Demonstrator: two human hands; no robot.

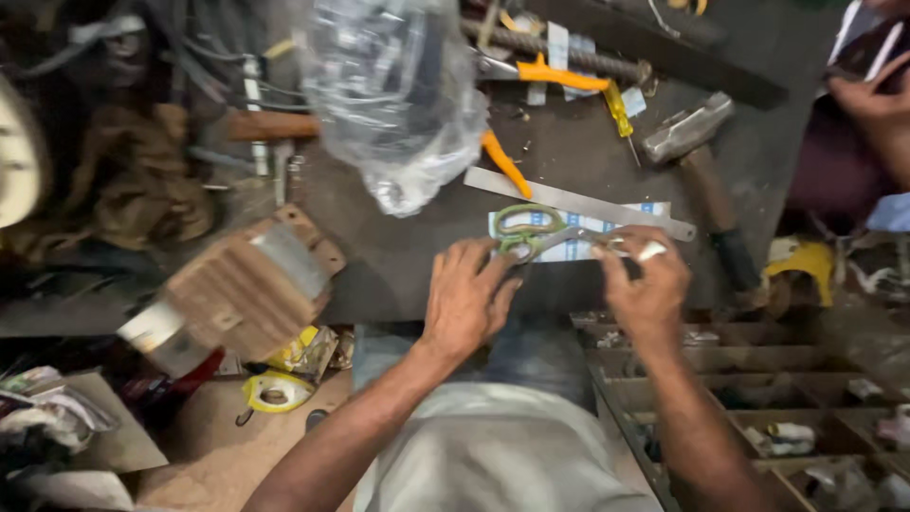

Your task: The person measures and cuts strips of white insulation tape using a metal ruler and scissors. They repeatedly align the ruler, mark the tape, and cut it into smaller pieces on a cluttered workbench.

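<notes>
My left hand (466, 296) rests at the near edge of the dark workbench (398, 256), fingers on the green handles of a pair of scissors (531, 232). My right hand (646, 280) pinches a small white piece (650, 250) by the scissor blades. Under the scissors lies a white strip with blue marks (578, 248). A steel ruler (578, 202) lies just beyond it.
A hammer (697, 142) lies at the right, orange-handled pliers (545, 76) and a clear plastic bag (393, 95) at the back. A wooden block with metal plates (248, 289) sits left. Compartment trays (758, 408) stand lower right. Another person's hand (877, 104) is at far right.
</notes>
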